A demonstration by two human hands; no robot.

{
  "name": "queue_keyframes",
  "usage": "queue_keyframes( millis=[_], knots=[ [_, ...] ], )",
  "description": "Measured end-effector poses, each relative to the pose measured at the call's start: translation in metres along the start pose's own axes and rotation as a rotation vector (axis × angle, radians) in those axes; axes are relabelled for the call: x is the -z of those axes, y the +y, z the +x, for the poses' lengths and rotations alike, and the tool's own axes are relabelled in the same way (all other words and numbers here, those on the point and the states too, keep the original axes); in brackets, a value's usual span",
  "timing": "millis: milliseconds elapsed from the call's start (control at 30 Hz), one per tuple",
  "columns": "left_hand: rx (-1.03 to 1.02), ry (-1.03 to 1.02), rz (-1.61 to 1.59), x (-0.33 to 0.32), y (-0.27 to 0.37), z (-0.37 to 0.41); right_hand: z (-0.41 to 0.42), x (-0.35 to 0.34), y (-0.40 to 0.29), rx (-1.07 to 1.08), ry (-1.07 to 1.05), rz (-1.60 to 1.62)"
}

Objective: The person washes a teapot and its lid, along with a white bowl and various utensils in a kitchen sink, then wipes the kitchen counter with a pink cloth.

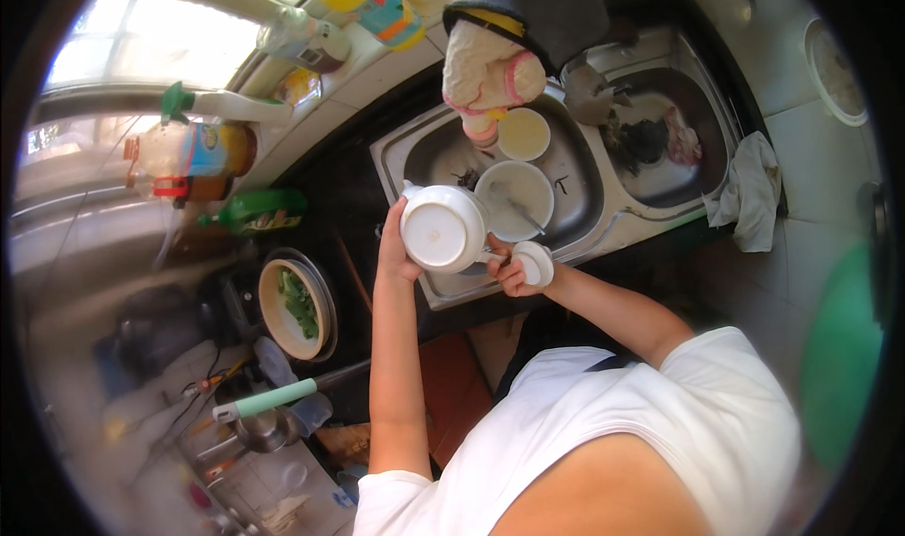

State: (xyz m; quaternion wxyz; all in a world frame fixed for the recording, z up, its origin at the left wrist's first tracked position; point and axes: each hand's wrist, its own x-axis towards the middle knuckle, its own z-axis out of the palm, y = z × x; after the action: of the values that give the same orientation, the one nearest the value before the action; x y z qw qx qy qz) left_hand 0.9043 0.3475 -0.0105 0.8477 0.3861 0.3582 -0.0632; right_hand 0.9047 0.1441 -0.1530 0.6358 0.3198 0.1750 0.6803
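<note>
A white teapot (443, 230) is tipped with its round base facing up towards me. My left hand (399, 246) grips it on the left, near the spout. My right hand (512, 271) has its fingers at the teapot's handle and also holds a small white lid (533, 264). Both hands are over the near left edge of a steel sink (580, 204). Just beyond the teapot, a white bowl (520, 218) with a spoon in it sits in the left basin. Another bowl (524, 134), with yellowish contents, lies behind it. Dark scraps are on the basin floor.
A dark container (530, 13) and a white and pink item (488, 66) hang above the sink. The right basin holds scraps; a cloth (749, 189) drapes over its edge. Bottles, including a green one (261, 211), stand left. Below them is a bowl of green leaves (269, 306), near a mint-green handle (265, 400).
</note>
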Motion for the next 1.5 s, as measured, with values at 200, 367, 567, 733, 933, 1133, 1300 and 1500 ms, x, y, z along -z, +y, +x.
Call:
queue_keyframes(
  millis=[200, 367, 567, 733, 933, 1133, 1300, 1500],
  knots=[
    [-0.002, -0.195, -0.118, 0.004, 0.017, -0.016, -0.006, -0.035, -0.034, -0.254, 0.241, -0.445],
    [-0.011, -0.372, -0.066, -0.007, 0.010, -0.013, -0.005, -0.124, -0.018, -0.139, 0.873, -1.362],
    [0.055, -0.225, -0.291, -0.036, -0.019, 0.017, -0.052, -0.137, -0.056, -0.119, 0.626, -1.113],
    [0.191, -0.147, -0.304, -0.017, -0.028, 0.066, -0.059, -0.124, -0.075, -0.049, 0.571, -0.717],
    [-0.709, 0.452, 0.790, -0.051, -0.047, 0.054, -0.049, -0.139, -0.080, 0.358, 0.982, -1.495],
    [-1.025, -0.238, 1.113, -0.203, -0.100, 0.047, -0.046, -0.153, -0.088, 0.480, 0.793, -2.188],
    [-1.412, -0.243, 1.168, -0.270, -0.121, 0.128, -0.040, -0.170, -0.078, 0.452, 0.870, -1.908],
    [-0.956, -0.249, 1.735, -0.282, -0.115, 0.150, -0.042, -0.166, -0.090, 0.438, 0.838, -1.884]
  ],
)
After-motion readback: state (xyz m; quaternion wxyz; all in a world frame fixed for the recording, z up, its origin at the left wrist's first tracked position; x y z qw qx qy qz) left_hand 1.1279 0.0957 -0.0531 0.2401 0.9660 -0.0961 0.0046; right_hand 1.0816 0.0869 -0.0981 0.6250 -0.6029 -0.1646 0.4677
